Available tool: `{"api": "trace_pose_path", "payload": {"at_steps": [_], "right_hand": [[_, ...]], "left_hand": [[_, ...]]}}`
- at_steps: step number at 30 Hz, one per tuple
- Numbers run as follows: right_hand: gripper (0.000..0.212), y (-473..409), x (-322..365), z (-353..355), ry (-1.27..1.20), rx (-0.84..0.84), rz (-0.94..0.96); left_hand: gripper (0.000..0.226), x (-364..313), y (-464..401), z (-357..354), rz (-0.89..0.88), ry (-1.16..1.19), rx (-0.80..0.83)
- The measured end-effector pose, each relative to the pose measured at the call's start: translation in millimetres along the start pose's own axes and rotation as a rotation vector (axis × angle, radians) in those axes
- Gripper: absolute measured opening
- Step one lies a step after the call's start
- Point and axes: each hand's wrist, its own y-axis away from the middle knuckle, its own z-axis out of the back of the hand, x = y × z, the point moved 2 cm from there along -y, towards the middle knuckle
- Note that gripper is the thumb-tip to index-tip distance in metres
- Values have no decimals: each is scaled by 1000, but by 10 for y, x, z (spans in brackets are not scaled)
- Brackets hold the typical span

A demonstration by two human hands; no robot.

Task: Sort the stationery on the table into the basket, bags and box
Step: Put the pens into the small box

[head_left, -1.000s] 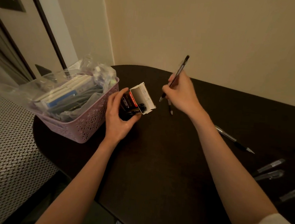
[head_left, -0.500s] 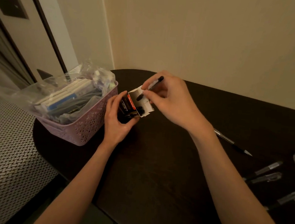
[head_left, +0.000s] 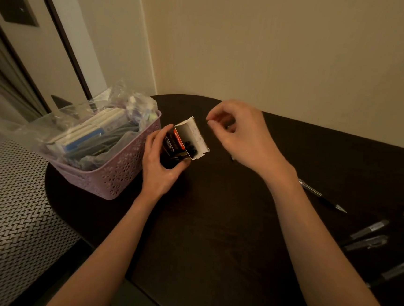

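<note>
My left hand [head_left: 157,168] grips a small pen box [head_left: 190,137], black and red with a white open flap, tilted with its mouth toward the right. Dark pen ends show inside the mouth. Just right of the box hovers my right hand [head_left: 244,137], fingers loosely curled, thumb and forefinger slightly apart, with nothing in it. A pink perforated basket [head_left: 120,177] with clear bags of stationery stands left of the box. One pen [head_left: 321,196] lies on the dark table [head_left: 213,239] beyond my right forearm.
Several clear-barrelled pens [head_left: 367,230] lie scattered near the table's right edge. The tip of another pen [head_left: 232,158] peeks out under my right hand. A beige wall runs along the table's far side. A woven-pattern surface [head_left: 8,209] sits lower left.
My right hand carried a black pen from above the table to the box mouth and let it go inside. It now hovers with nothing in it. The left hand kept holding the box.
</note>
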Motion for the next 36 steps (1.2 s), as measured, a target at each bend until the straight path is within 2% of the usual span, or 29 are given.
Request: {"api": "trace_pose_path", "payload": {"at_steps": [3,5,7,9,11,13,16,19,21,23,27,29,31,36], "right_hand": [[17,-41,-358,37,31,-139,-148],[23,-32,-686,-2,104,-170,-326],[28,-19,-975,-100,166,-117,-519],[28,-47,-1129,-244,163,-34,-620],[24,-127,-1166,-413,154,71,-630],[33,-222,-1169,-591,190,155,-628],[48,-333,-1188,-739,258,203,-642],[45,-373,-1180,-749,259,273,-674],[44,-347,-1119,-684,207,248,-691],[37,-310,-1002,-561,102,148,-661],[29,-174,-518,-130,-232,-184,-465],[26,-77,-238,78,-391,-276,-387],[26,0,7,235,-490,-270,-310],[22,60,320,305,-583,-94,-107]], "left_hand": [[75,-4,1,-3,9,-4,0],[76,-1,-4,0,12,2,2],[76,3,-10,-1,17,12,-3],[76,9,-15,-9,21,24,3],[76,6,-16,-16,13,24,14],[78,12,-17,-14,15,22,29],[78,7,-13,-3,25,26,25],[77,1,-13,5,27,30,19],[77,2,-17,1,30,34,25],[77,8,-16,-6,29,33,33],[79,-1,-12,-13,10,21,52],[79,-10,-9,-8,7,26,55],[80,-14,-13,-5,14,35,52],[81,-10,-10,-8,10,37,50]]}}
